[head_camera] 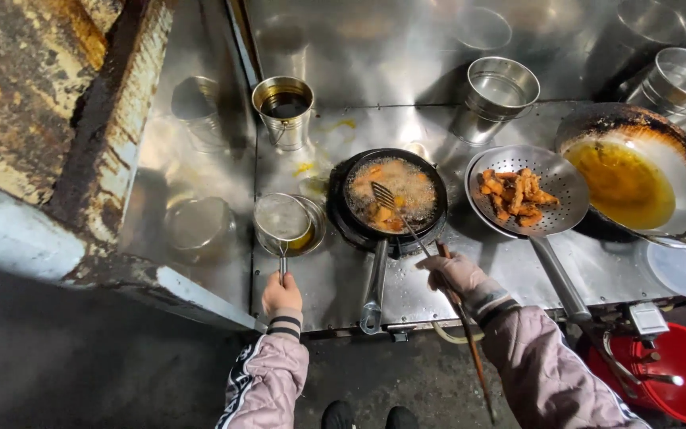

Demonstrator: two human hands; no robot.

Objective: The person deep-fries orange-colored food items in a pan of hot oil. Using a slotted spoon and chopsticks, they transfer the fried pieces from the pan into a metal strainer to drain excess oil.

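We see a scene lit brightly from above, where the steel counter [510, 270] and steel back wall [406, 48] throw back soft white glare and hazy reflections of the metal pails [495, 95]. The floor [81, 365] at the bottom lies in deep shadow, nearly black. The wide lens bends straight edges outward near the corners, the centre around the frying pan [395, 199] is fairly sharp, and fine detail softens toward the edges.
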